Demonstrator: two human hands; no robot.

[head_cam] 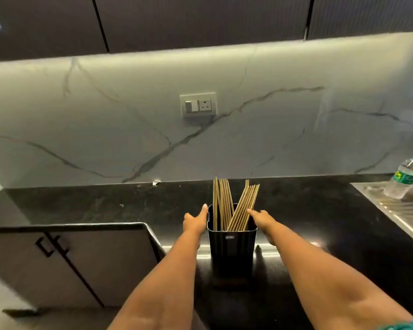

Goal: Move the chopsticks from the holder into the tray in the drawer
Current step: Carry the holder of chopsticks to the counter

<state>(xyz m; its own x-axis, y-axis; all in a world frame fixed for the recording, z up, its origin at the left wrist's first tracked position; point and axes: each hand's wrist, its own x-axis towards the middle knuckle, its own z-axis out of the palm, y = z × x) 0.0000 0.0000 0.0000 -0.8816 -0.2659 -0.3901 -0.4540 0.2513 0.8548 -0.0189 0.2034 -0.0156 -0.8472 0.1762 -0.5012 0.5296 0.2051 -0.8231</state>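
The glossy black stone countertop runs along the foot of the white marble-veined backsplash. Standing on it near the front edge is the black ribbed rectangular holder. Off at the right end sits a ridged steel drainboard, carrying a clear plastic water bottle with a green cap.

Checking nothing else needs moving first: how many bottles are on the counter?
1: a clear plastic bottle lying tilted at the far right by the sink drainboard. More may sit beyond the frame.
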